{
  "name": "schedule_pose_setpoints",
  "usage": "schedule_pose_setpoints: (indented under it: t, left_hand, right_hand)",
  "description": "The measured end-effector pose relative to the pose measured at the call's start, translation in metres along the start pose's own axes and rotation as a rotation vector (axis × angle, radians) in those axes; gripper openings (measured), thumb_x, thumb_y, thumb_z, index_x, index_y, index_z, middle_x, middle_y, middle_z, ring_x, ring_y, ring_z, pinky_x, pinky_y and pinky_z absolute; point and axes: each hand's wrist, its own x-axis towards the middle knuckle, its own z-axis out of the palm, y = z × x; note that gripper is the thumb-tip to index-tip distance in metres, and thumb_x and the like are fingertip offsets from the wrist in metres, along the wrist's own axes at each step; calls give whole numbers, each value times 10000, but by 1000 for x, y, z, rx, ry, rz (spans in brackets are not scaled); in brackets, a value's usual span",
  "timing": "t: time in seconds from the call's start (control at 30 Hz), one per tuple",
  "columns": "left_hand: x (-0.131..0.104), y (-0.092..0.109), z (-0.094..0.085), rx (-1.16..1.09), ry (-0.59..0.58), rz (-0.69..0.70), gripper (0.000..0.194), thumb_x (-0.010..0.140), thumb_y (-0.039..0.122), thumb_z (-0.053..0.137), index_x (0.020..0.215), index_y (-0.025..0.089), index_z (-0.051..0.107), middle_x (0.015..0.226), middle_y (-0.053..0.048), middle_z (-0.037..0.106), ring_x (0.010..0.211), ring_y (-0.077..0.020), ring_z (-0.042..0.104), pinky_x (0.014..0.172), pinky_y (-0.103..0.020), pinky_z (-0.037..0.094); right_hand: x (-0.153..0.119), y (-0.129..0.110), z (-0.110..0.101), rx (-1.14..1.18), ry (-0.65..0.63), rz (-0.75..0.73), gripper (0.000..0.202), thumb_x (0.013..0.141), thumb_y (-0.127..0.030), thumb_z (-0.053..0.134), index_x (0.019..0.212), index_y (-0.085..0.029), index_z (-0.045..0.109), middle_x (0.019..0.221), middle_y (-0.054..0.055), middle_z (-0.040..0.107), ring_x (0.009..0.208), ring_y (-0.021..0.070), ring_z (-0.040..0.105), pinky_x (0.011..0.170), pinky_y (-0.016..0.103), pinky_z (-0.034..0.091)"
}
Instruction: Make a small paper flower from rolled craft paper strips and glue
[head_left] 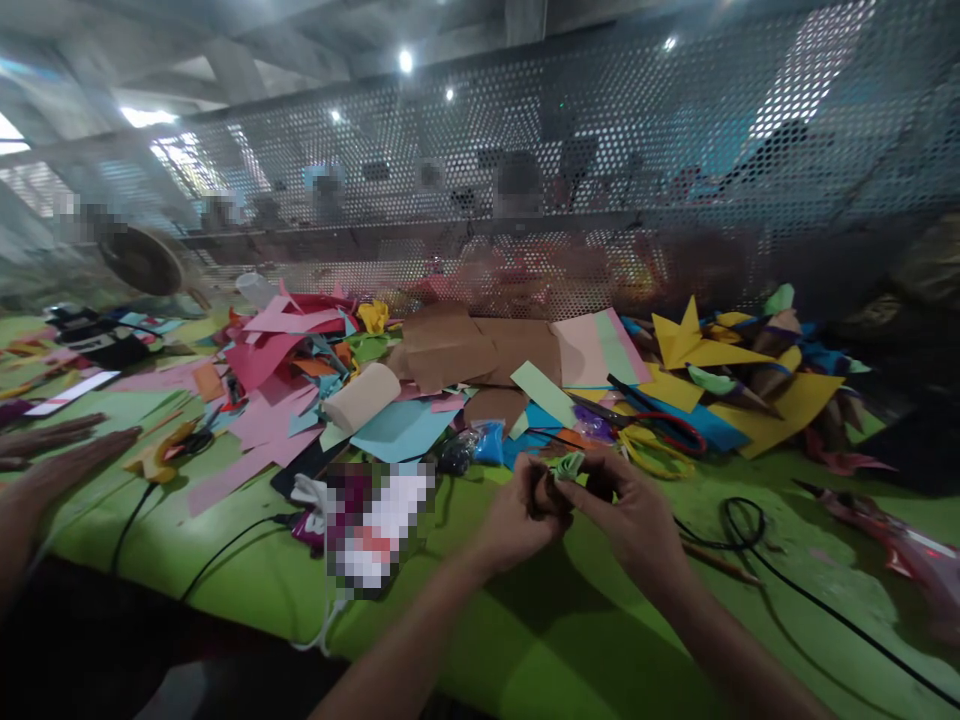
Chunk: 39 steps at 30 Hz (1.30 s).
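Note:
Above the green table [517, 640], my left hand [521, 515] is closed around a small brown paper piece [547, 492]. Pale green folded paper [568, 466] sticks up from the top of that piece. My right hand [626, 510] pinches the green paper from the right side, and the two hands nearly meet. Just beyond them lie scraps of blue and orange paper, a small blue packet [489, 442] and yellow-handled scissors [656, 450].
Coloured paper, brown sheets [480, 345] and a paper roll [364, 398] spread along the back. Red-handled scissors [675, 425] lie behind my right hand. A glue gun [892, 535] and black cable are at right, another person's hands [75, 450] at left. A perforated metal screen stands behind.

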Motion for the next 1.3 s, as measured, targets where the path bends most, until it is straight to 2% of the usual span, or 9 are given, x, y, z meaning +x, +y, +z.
schedule_pose_setpoints:
  t: [0.1, 0.27, 0.43, 0.53, 0.67, 0.8, 1.03, 1.17, 1.3]
  left_hand:
    - [0, 1, -1, 77, -2, 15, 289, 752, 153, 620, 950, 225, 423, 819, 51, 468, 742, -124, 468, 660, -224, 397]
    - [0, 1, -5, 149, -1, 68, 319, 788, 265, 662, 1046, 203, 484, 914, -8, 580, 825, -176, 553, 725, -271, 429]
    - [1, 4, -3, 161, 9, 151, 309, 842, 277, 643, 1108, 188, 512, 983, -48, 616, 898, -205, 581, 810, -310, 449]
    - [0, 7, -2, 129, 17, 195, 308, 855, 238, 625, 1138, 180, 518, 1060, -77, 618, 977, -221, 588, 877, -331, 457]
    - [-1, 10, -3, 75, 9, 187, 311, 864, 239, 621, 1155, 184, 529, 1161, -101, 625, 1073, -246, 592, 928, -348, 456]
    - [-2, 11, -4, 90, -4, 173, 340, 863, 233, 615, 1192, 206, 534, 1232, -90, 624, 1128, -257, 586, 962, -363, 452]
    - [-2, 10, -5, 112, 5, 157, 521, 773, 349, 751, 1220, 202, 527, 1224, -100, 634, 1119, -281, 599, 967, -394, 462]
    - [-2, 10, -5, 37, 9, 157, 448, 829, 390, 689, 1206, 203, 537, 1206, -87, 634, 1104, -260, 593, 953, -366, 466]
    - [-3, 12, -5, 19, 12, 153, 369, 860, 343, 643, 1190, 202, 560, 1153, -63, 636, 1067, -235, 588, 947, -333, 453]
  right_hand:
    - [-2, 4, 0, -51, 15, -17, 138, 751, -315, 720, 797, -194, 672, 597, -31, 548, 535, 132, 442, 500, 251, 356]
    - [-6, 10, 1, -118, 43, -31, 115, 796, -312, 694, 822, -206, 657, 595, -46, 495, 535, 133, 417, 502, 257, 339]
    - [-5, 10, -1, -220, 32, -191, 77, 861, -291, 667, 863, -214, 659, 839, 20, 608, 699, 162, 527, 607, 280, 413]
    - [-4, 9, -3, -286, 34, -251, 85, 874, -304, 670, 883, -222, 656, 893, 33, 598, 753, 175, 541, 632, 288, 425]
    - [-3, 6, -7, -349, 3, -248, 108, 886, -333, 655, 911, -228, 662, 921, 42, 610, 735, 175, 531, 606, 290, 417]
    - [0, 4, -9, -343, -21, -224, 115, 883, -339, 649, 898, -228, 673, 851, 23, 641, 695, 169, 538, 585, 280, 414]
    - [-1, 3, -9, -303, -17, -172, 133, 885, -343, 636, 862, -217, 672, 794, 12, 671, 658, 165, 565, 582, 274, 426]
    - [-4, 1, -9, -306, -5, -194, 131, 879, -342, 646, 856, -215, 670, 763, 1, 659, 619, 151, 548, 562, 267, 419]
    - [-5, 3, -7, -290, 5, -220, 106, 884, -323, 647, 892, -224, 683, 819, 14, 648, 659, 157, 550, 582, 269, 436]
